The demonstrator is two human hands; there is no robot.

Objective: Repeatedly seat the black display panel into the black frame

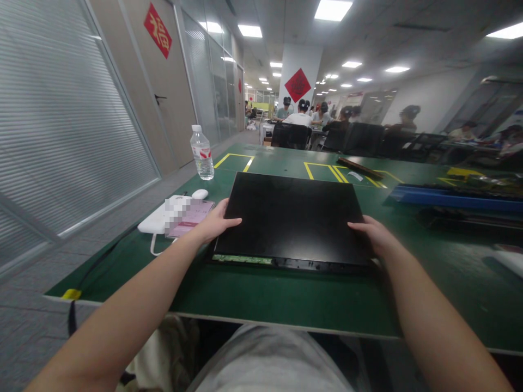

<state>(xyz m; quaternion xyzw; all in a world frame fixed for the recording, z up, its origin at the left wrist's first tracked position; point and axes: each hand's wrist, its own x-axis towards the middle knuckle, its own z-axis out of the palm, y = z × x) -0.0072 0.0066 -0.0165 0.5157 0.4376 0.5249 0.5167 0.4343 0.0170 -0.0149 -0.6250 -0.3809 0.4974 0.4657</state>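
A black LCD screen panel (292,218) lies in front of me over the green table, a strip of green circuit board (242,259) showing along its near edge. My left hand (216,222) grips the panel's left side, thumb on the top face and fingers out of sight beneath. On the opposite side my right hand (372,234) holds the right edge the same way, its thumb resting on the dark surface. Whether the panel touches the table all along its underside, I cannot tell.
Left of the panel are a white power bank (157,215), a pinkish phone (190,218), a white oval case (200,194) and a water bottle (202,155). A brown strip (359,167) lies behind. Blue trays (453,196) stand right on the green table (286,299). People sit farther back.
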